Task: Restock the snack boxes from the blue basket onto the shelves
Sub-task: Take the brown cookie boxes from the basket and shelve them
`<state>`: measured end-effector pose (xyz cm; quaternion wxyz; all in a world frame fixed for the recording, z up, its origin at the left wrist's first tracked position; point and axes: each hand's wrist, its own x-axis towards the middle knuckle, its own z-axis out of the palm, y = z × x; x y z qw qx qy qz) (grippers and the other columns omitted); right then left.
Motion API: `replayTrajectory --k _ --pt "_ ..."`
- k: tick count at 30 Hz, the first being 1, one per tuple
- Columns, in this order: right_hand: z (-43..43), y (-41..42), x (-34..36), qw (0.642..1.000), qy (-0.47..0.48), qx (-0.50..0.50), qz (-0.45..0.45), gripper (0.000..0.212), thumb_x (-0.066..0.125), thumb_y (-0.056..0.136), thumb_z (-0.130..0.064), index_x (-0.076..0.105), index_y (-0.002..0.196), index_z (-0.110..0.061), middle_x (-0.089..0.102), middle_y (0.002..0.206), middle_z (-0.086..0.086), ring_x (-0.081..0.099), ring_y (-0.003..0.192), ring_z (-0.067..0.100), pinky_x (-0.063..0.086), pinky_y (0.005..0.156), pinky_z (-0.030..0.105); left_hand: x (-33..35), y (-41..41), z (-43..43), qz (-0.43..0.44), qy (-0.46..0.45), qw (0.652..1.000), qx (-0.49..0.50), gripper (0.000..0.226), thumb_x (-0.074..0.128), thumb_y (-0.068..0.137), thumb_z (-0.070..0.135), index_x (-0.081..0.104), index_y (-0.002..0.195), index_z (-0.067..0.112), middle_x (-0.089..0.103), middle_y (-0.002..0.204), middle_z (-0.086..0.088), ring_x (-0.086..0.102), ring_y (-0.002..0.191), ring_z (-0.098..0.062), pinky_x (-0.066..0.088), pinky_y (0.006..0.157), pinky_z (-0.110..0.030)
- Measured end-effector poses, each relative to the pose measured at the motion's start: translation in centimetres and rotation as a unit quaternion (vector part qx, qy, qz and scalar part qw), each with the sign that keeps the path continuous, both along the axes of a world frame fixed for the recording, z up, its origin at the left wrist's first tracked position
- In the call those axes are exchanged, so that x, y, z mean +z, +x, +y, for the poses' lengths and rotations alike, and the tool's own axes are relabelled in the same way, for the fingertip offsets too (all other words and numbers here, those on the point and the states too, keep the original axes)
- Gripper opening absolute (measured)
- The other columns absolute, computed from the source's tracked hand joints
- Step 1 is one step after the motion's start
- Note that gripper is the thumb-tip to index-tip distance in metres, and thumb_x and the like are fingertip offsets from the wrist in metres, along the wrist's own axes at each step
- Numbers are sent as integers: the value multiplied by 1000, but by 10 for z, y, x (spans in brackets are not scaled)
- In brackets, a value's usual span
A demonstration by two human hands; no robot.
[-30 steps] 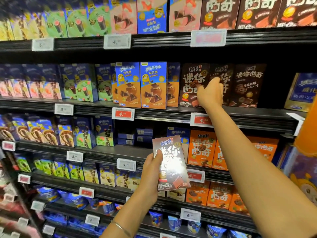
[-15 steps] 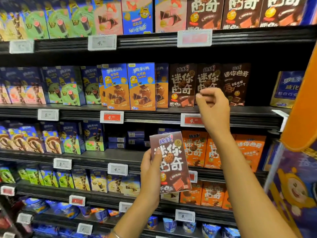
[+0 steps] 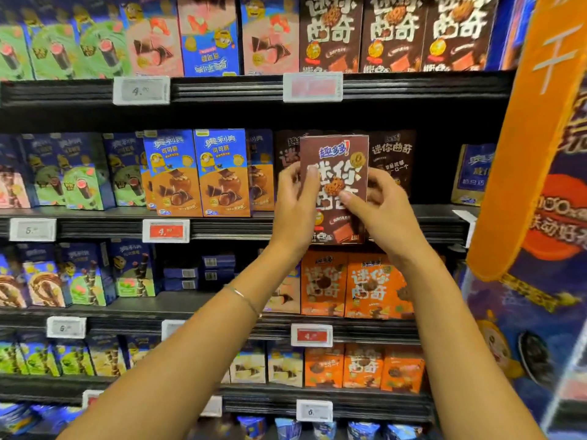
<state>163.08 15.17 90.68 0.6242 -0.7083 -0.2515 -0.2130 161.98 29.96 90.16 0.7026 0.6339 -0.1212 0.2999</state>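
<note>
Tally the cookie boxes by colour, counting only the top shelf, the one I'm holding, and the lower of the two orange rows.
Brown: 4, that is 3 top-shelf boxes plus 1 held box
Orange boxes: 3
Total: 7

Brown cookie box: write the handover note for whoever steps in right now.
Left hand grips the brown cookie box at its left edge; right hand pinches its right side.
The box is upright, held in front of the matching brown boxes on the second visible shelf.
Done: box is up at its row. Left: set it on that shelf. The blue basket is out of view.
</note>
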Motion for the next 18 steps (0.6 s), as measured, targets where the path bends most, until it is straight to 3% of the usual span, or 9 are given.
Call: replayTrajectory --k 2,4,7,10,12,15,18 --pt "-10 10 6 998 19 -52 -21 47 69 96 -33 49 138 -24 68 116 -4 71 98 9 61 80 33 12 10 2 -15 92 994 52 61 50 99 57 47 145 16 66 124 -1 72 109 -14 63 90 -42" --pt "-22 22 9 994 34 -105 -27 48 67 97 -37 45 138 -26 65 113 -6 70 95 6 60 78 31 23 16 8 -51 209 967 135 58 52 99 56 54 142 18 64 127 2 67 113 -13 60 94 -44" --pt "-31 40 12 987 48 -152 -15 52 66 97 -36 41 141 -25 63 108 -12 68 91 -1 59 76 27 39 26 20 -74 404 868 278 54 57 99 53 57 142 21 58 136 -2 58 124 -22 51 93 -39" --pt "-29 56 11 983 34 -179 8 60 67 97 -32 34 146 -21 65 117 1 69 98 11 57 74 27 55 35 25 -79 543 757 354 64 64 96 53 51 148 19 53 141 -8 50 132 -31 43 101 -45" --pt "-25 65 9 981 17 -191 10 56 65 98 -32 33 143 -19 65 122 6 68 99 17 55 72 27 63 41 25 -72 588 711 380 70 65 94 57 48 150 17 53 142 -11 49 133 -33 42 106 -47" --pt "-18 73 7 978 -16 -210 6 47 62 100 -33 35 136 -19 64 125 8 66 98 16 50 64 21 69 49 25 -42 620 668 409 74 62 94 62 46 150 17 55 143 -15 50 133 -37 42 107 -51" --pt "-13 79 11 972 -48 -230 15 48 60 101 -33 35 138 -18 63 128 10 66 107 21 57 75 32 72 54 24 -11 638 646 419 72 62 94 62 48 149 17 54 149 -16 51 136 -40 41 109 -54"
